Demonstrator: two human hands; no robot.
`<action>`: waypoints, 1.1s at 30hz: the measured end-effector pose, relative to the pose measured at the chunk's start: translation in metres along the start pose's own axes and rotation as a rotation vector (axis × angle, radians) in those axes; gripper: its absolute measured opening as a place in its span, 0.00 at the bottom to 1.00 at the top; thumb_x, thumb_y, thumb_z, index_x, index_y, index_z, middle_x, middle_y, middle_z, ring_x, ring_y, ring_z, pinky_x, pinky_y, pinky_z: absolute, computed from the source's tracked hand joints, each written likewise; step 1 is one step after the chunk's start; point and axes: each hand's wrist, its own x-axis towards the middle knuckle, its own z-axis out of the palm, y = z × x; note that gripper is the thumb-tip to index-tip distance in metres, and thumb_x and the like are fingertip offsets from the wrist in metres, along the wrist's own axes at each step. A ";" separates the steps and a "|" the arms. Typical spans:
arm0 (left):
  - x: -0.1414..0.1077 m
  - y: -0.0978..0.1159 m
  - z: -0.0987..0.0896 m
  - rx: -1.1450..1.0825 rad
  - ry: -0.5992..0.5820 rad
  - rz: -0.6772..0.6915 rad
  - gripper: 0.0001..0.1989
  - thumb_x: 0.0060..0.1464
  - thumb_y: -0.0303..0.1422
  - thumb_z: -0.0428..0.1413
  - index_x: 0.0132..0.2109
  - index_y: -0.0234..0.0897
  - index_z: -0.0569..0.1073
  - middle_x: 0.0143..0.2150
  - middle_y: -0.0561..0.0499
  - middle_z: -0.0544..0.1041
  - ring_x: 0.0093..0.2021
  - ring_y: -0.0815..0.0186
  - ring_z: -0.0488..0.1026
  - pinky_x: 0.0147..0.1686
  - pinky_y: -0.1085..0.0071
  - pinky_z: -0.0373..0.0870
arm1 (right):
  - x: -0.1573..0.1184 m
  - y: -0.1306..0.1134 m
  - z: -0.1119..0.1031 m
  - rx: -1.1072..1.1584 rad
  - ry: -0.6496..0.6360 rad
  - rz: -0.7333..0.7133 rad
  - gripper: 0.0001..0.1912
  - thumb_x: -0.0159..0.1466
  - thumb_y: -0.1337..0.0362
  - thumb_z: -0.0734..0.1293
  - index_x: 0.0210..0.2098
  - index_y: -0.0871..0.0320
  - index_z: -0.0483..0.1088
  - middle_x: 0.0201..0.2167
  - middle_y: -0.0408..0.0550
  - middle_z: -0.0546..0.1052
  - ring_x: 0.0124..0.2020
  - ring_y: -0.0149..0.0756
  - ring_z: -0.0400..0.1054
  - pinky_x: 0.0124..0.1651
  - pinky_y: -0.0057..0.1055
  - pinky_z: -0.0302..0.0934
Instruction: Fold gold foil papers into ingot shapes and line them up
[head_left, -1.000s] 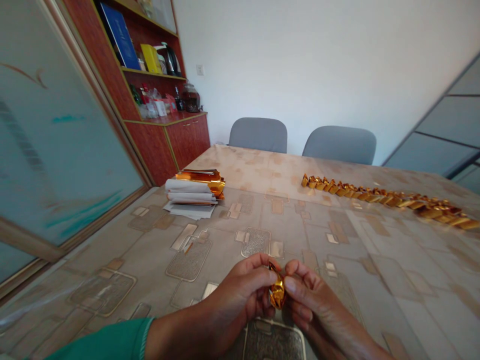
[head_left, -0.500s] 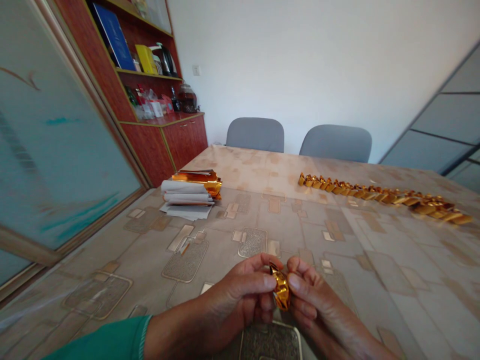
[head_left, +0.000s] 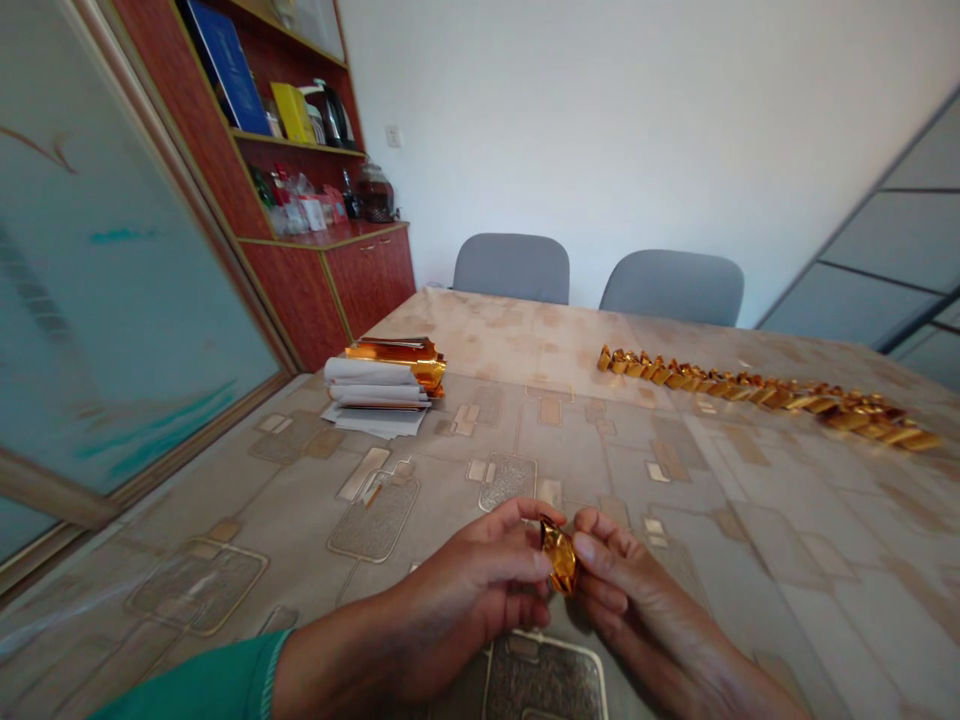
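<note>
A white-walled room, with a frosted glass door (head_left: 127, 270) along the left side and a reddish wooden cabinet (head_left: 300, 280) beyond it, its shelves carrying a blue binder (head_left: 221, 70) and assorted bottles. Two grey chairs (head_left: 511, 268) stand at the far edge of the bench (head_left: 225, 480), which has a beige patterned cover. Left of centre on it sits a stack of white paper (head_left: 375, 395) topped with gold foil sheets (head_left: 397, 352). Nearer, the left hand (head_left: 465, 580), in a green sleeve (head_left: 202, 685), and the right hand (head_left: 637, 600) meet low over the bench, fingers curled, both pinching a crumpled piece of gold foil (head_left: 559, 555) between them. Further right, a long row of folded gold foil pieces (head_left: 765, 395) runs across the bench, well apart from the hands.
</note>
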 end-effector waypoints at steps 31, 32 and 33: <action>0.007 -0.009 -0.005 0.125 0.041 0.064 0.18 0.49 0.33 0.61 0.49 0.38 0.71 0.41 0.51 0.73 0.35 0.69 0.71 0.32 0.73 0.67 | -0.003 0.008 0.005 0.097 -0.102 -0.025 0.13 0.53 0.64 0.82 0.31 0.57 0.75 0.31 0.42 0.77 0.30 0.26 0.70 0.37 0.23 0.67; 0.008 -0.009 -0.007 0.151 0.017 0.093 0.22 0.48 0.32 0.62 0.52 0.39 0.71 0.42 0.51 0.72 0.35 0.69 0.70 0.32 0.73 0.67 | -0.003 0.005 0.004 0.131 -0.098 -0.019 0.13 0.53 0.65 0.81 0.33 0.57 0.76 0.30 0.41 0.76 0.27 0.24 0.68 0.34 0.21 0.65; 0.009 -0.009 -0.009 0.198 -0.004 0.129 0.25 0.47 0.31 0.63 0.54 0.40 0.70 0.43 0.51 0.72 0.35 0.69 0.70 0.32 0.73 0.66 | -0.003 0.003 0.003 0.156 -0.093 -0.009 0.12 0.54 0.65 0.81 0.34 0.56 0.76 0.28 0.39 0.75 0.23 0.22 0.64 0.30 0.19 0.63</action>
